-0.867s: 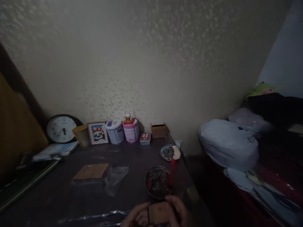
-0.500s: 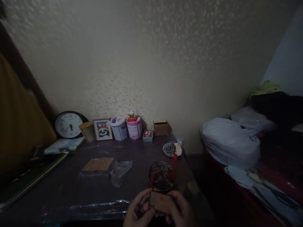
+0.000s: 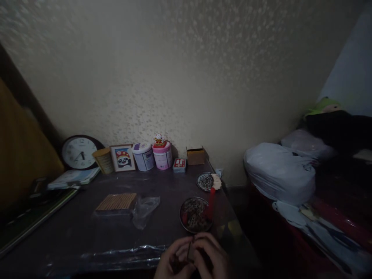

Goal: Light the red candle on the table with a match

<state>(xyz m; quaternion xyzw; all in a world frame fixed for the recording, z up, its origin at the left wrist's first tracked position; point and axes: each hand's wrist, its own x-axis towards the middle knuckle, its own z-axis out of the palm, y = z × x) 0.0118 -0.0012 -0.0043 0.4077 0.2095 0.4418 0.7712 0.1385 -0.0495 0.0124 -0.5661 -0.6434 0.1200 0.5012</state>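
Dark table [image 3: 72, 236]; clock [image 3: 79, 152], tins [image 3: 153, 155], bowl [image 3: 194, 214], plastic bag [image 3: 144, 209]

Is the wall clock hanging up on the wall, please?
No, the clock stands on the table, leaning against the wall beside a framed panda picture.

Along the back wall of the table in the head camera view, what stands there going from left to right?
Clock → tan cup → framed panda picture → white tin with purple lid → pink tin with a little figurine on top → red card box → open cardboard box.
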